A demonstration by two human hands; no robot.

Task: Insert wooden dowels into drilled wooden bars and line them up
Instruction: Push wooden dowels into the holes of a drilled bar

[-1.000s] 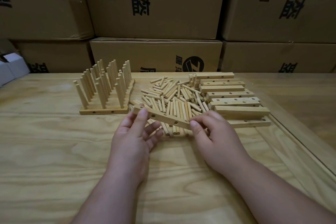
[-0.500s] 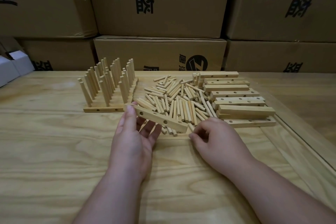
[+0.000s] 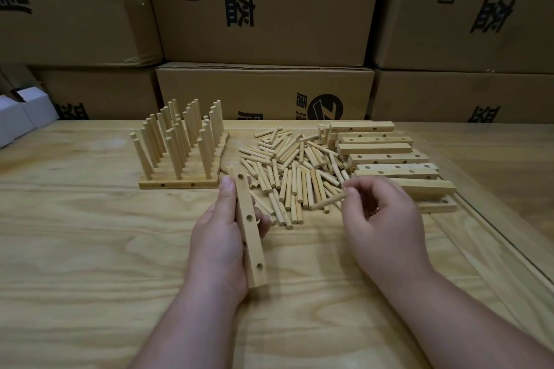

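While the left hand [image 3: 220,237] grips one drilled bar [image 3: 249,231], fingers curled round it from beneath and thumb laid along its left edge, the bar runs lengthwise away from the person, lifted off the counter [image 3: 90,249], three holes showing on its upper face.

Right hand [image 3: 382,219]: fingers curled, thumb and forefinger pinching one end of a single dowel [image 3: 328,202], which points left toward the loose pile.

Loose dowels [image 3: 295,168]: heap lying flat at mid-counter, between the finished rack and the bar stack, its near edge just beside both hands.

Finished bars with dowels [image 3: 180,153]: several bars set side by side at left, each carrying a row of standing dowels that lean slightly left; two holes show on the nearest bar's front face.

Bare bars [image 3: 386,156]: stack at right of the heap, some with holes facing up, stepped toward the person; the nearest lies just behind the right hand.

Cardboard boxes [image 3: 263,6]: stacked along the back, printed with black characters.

White box [image 3: 21,117]: far left edge, partly out of view.
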